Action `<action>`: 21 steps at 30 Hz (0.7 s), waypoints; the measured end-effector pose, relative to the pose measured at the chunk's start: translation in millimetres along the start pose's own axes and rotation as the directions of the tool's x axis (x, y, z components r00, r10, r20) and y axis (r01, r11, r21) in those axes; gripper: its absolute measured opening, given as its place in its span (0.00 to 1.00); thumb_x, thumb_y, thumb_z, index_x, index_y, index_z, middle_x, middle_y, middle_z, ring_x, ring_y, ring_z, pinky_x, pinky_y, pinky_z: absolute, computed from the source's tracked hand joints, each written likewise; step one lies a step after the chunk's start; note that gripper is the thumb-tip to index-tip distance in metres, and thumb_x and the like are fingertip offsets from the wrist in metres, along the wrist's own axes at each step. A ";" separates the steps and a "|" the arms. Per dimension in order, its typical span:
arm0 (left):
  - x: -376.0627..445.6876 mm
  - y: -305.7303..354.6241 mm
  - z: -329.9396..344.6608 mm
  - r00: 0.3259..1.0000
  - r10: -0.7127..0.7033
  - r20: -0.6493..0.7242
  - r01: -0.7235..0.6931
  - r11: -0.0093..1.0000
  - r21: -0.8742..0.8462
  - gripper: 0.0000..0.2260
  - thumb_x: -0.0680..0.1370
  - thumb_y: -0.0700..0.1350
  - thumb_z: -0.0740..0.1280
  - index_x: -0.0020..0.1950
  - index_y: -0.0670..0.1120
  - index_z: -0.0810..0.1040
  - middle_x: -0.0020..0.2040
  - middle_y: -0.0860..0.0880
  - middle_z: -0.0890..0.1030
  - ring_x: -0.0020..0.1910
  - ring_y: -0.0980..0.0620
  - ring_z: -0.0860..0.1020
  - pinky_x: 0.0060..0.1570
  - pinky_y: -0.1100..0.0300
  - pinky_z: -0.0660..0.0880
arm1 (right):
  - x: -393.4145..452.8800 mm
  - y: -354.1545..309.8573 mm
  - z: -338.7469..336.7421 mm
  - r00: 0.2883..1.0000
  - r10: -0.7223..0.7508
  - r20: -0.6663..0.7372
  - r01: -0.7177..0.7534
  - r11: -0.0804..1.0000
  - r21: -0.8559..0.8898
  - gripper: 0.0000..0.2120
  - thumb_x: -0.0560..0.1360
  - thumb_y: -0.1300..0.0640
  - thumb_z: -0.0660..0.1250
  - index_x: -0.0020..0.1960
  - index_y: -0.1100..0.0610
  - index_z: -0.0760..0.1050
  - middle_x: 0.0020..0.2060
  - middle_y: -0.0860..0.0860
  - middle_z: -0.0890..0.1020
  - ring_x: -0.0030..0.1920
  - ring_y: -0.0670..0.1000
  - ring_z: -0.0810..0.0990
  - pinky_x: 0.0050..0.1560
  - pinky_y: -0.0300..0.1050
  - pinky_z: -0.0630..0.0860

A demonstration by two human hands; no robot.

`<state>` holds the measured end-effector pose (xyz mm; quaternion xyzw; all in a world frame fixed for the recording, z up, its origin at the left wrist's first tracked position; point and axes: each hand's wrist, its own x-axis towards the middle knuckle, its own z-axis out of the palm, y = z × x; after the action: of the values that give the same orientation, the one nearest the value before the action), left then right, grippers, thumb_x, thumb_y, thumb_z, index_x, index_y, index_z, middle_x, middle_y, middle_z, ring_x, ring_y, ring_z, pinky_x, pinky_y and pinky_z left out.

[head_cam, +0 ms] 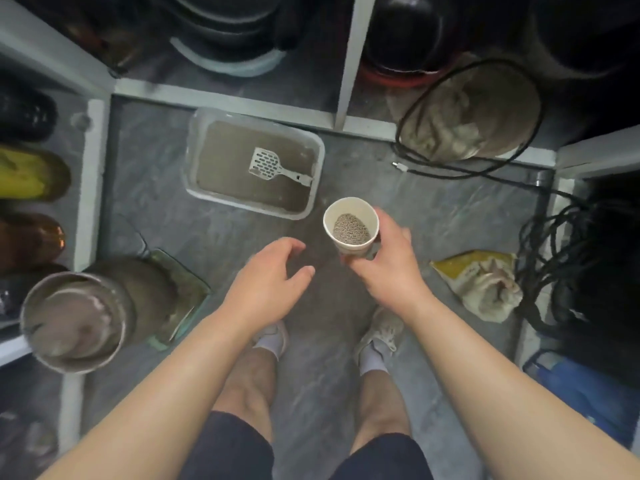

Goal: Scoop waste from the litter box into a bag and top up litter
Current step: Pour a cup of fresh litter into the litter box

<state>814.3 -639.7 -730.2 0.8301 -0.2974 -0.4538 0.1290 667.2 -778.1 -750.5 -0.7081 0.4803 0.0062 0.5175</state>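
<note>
Nearest us are our own forearms, reaching forward over our knees and our sneakers [380, 329] on the grey stone floor [166, 209]. Our right hand [388, 263] keeps its grip wrapped around a white paper cup [350, 225], upright, with grey litter granules [350, 230] lying in its bottom. Our left hand [270, 275] holds nothing; its grip is apart, fingers loosely spread and gently curved, near the cup but not touching it. Beyond the cup, just beside it on the floor, sits the pale litter box [256, 164], filled with flat brownish litter. A white slotted scoop [272, 166] lies inside it, its handle pointing toward the box's right wall. To our right a yellow and white bag [481, 282] lies open on the floor beside a tangle of black cable [554, 258]. To our left stands a round metal bucket [74, 320].
</note>
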 end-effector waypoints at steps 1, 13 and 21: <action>0.3 -10.2 -12.4 1.000 -0.009 -0.003 0.009 1.000 -0.002 0.20 0.78 0.55 0.66 0.69 0.53 0.73 0.66 0.55 0.78 0.65 0.54 0.76 0.64 0.51 0.73 | 1.8 -10.0 11.8 1.000 0.002 0.002 -0.002 1.000 -0.002 0.29 0.69 0.58 0.74 0.66 0.41 0.71 0.55 0.40 0.79 0.57 0.46 0.65 0.53 0.26 0.63; 13.8 -86.2 -56.8 0.975 -0.214 -0.061 0.197 0.958 -0.211 0.18 0.78 0.56 0.66 0.67 0.55 0.73 0.64 0.58 0.77 0.60 0.58 0.76 0.62 0.53 0.73 | 81.0 -44.3 90.3 0.994 -0.085 0.074 0.095 0.985 -0.144 0.30 0.67 0.58 0.75 0.66 0.45 0.72 0.56 0.41 0.79 0.60 0.52 0.71 0.53 0.23 0.60; 87.8 -108.2 -2.4 0.932 -0.350 -0.098 0.267 0.842 -0.469 0.14 0.77 0.53 0.69 0.63 0.55 0.76 0.59 0.58 0.79 0.60 0.58 0.77 0.61 0.58 0.73 | 147.8 6.3 123.9 0.993 -0.068 0.091 0.085 0.975 -0.204 0.25 0.67 0.60 0.77 0.58 0.43 0.72 0.47 0.37 0.78 0.55 0.48 0.71 0.57 0.47 0.73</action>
<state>893.2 -608.0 -840.7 0.8522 -0.0337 -0.4482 0.2679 802.9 -786.2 -887.4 -0.7753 0.4272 0.0659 0.4605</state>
